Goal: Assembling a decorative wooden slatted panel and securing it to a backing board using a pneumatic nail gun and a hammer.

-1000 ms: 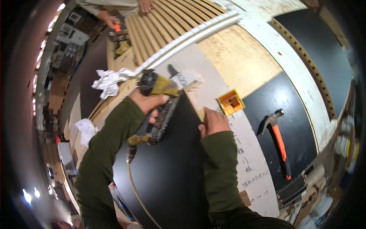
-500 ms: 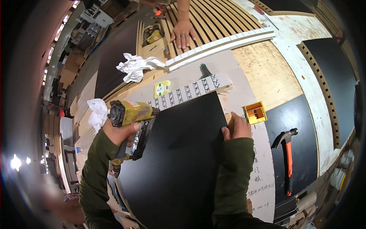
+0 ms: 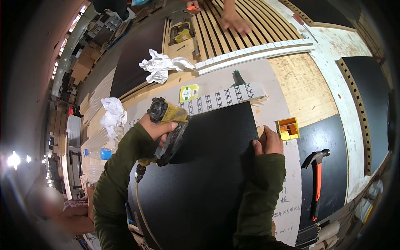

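Observation:
My left hand (image 3: 156, 129) is wrapped round the handle of a yellow and black nail gun (image 3: 174, 111), with an air hose trailing down from it. The tool is over the far left part of a smooth black panel (image 3: 208, 175). At the panel's right edge, near its far corner, my right hand (image 3: 271, 141) is closed, with the thumb against the edge and the fingers curled beside it. Part of a small light wood piece shows by those fingers. Along the panel's far edge runs a pale strip with black cross marks (image 3: 221, 99).
Right of the panel are a small yellow box (image 3: 288, 128) and a claw hammer (image 3: 318, 179). Beyond lie a yellow packet (image 3: 188, 93), a white cloth (image 3: 162, 66) and a slatted wood panel (image 3: 258, 25), where another person's hand (image 3: 236, 21) hovers. A plastic bottle (image 3: 99, 153) lies at left.
My left hand and the nail gun have moved right over the panel, and the hose now shows. My right hand keeps its place at the edge. The other person's hand has shifted.

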Demonstrator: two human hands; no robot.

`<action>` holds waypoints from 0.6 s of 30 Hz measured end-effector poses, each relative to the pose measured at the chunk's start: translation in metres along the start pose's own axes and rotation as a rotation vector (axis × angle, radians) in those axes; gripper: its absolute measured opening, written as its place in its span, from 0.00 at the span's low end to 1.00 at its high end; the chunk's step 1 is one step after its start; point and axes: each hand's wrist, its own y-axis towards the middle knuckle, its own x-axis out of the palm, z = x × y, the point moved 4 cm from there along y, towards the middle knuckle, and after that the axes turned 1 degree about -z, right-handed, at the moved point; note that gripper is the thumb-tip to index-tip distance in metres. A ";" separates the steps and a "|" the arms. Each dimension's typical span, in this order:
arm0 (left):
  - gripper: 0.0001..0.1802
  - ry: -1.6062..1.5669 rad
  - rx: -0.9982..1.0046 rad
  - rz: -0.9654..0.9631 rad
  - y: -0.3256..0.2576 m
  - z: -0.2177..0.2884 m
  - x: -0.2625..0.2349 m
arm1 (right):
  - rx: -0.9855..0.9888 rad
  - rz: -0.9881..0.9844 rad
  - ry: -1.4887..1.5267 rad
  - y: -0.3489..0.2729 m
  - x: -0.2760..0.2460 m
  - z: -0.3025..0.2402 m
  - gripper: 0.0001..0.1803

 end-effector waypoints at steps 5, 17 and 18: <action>0.21 0.047 -0.075 -0.029 0.007 0.002 0.001 | -0.002 0.004 0.008 -0.001 -0.003 -0.002 0.27; 0.15 0.080 -0.068 -0.028 0.014 0.006 0.009 | 0.020 0.030 0.024 -0.003 -0.008 -0.005 0.26; 0.15 0.081 -0.069 -0.029 0.014 0.004 0.007 | 0.017 0.024 0.025 -0.003 -0.007 -0.007 0.26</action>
